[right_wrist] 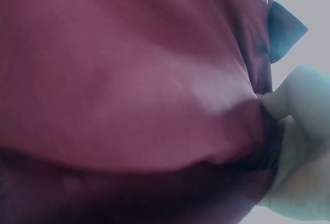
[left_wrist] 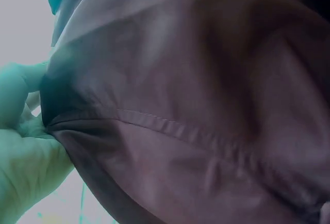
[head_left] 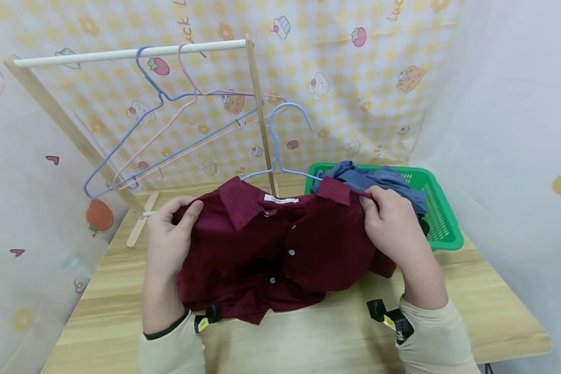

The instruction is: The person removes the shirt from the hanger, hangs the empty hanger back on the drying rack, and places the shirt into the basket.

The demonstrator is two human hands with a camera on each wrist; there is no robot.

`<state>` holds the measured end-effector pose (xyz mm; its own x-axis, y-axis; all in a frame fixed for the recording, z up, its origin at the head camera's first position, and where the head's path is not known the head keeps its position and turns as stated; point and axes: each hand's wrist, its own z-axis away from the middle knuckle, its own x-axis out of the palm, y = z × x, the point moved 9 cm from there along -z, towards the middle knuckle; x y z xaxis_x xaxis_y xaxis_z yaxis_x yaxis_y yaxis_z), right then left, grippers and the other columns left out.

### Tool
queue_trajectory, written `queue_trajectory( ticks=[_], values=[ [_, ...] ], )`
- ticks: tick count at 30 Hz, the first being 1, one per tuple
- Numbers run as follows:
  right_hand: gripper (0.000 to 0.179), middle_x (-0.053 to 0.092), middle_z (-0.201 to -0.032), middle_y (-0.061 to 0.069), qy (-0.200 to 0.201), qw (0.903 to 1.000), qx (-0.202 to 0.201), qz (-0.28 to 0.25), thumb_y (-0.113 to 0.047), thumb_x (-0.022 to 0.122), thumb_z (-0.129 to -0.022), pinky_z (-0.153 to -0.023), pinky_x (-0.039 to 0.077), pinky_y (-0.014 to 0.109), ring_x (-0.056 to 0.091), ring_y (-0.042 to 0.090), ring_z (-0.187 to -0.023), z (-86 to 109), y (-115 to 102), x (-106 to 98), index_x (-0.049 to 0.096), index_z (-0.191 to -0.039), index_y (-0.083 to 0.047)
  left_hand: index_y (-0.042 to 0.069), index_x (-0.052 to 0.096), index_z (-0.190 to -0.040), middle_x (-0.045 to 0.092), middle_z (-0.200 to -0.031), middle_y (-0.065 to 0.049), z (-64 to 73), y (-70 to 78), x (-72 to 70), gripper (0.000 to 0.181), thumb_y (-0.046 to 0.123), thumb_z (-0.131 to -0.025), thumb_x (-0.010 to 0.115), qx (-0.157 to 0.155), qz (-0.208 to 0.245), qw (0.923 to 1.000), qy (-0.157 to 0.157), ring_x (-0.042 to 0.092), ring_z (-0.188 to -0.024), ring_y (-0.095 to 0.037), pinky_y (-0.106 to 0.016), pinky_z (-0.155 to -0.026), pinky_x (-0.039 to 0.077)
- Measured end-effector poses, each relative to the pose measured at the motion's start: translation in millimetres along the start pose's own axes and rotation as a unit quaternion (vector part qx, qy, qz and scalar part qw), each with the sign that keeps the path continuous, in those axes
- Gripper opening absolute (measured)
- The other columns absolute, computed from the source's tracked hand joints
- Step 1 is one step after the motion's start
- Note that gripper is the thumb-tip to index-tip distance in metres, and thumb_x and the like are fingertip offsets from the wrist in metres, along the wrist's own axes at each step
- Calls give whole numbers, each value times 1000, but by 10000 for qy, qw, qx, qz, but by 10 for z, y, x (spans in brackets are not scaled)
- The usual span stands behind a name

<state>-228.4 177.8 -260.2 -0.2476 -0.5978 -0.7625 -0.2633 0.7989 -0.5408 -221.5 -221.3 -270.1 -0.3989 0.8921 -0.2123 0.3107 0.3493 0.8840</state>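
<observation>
Maroon button-up shirt [head_left: 327, 254]: left hand [head_left: 172, 236] and right hand [head_left: 393, 221] pinch its shoulders. Wood-grain tabletop [head_left: 481, 311] lies beneath it, checked backdrop [head_left: 341, 62] behind.

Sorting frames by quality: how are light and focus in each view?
Head: bright, mostly crisp, shirt dark in folds; left wrist: soft, greenish tint over the left grip, washed-out highlights; right wrist: blurry shirt, bluish haze around the right grip.

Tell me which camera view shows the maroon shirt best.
The head view: it shows the maroon shirt with collar and buttons together. The left wrist view shows mostly close cloth and a seam; the right wrist view, close cloth and a pointed flap.
</observation>
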Motion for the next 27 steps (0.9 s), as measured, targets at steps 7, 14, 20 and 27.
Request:
queue_trajectory(
  ticks=[7,14,20,27],
  values=[
    [28,62,-81,16,232,9991,118,335,-17,49,-111,-73,43,46,57,36,-88,1,-82,28,62,-90,-4,7,75,-91,64,-78,11,63,-123,34,11,10,-101,72,-140,578,9980,233,56,-71,-6,-17,-61,46],
    [28,64,-77,15,295,9974,-37,662,-14,51,-109,-81,43,51,58,37,-85,22,-226,126,61,-86,-4,4,75,-89,66,-77,10,160,-215,118,12,5,-101,72,-191,925,9951,282,56,-70,-5,-17,-62,46],
    [26,60,-73,14,278,9984,-70,494,-12,53,-108,-78,43,46,58,34,-80,48,-321,236,60,-84,-4,-4,73,-93,60,-74,12,243,-191,353,15,8,-102,71,-20,683,9975,-164,53,-68,-4,-18,-61,44],
    [13,72,-91,15,383,9989,-257,66,-8,56,-100,-89,50,53,62,35,-92,39,-454,344,67,-94,-4,-2,73,-95,55,-72,10,353,-275,580,17,12,-103,70,-141,456,9959,-764,49,-66,-5,-20,-60,42]
  ],
)
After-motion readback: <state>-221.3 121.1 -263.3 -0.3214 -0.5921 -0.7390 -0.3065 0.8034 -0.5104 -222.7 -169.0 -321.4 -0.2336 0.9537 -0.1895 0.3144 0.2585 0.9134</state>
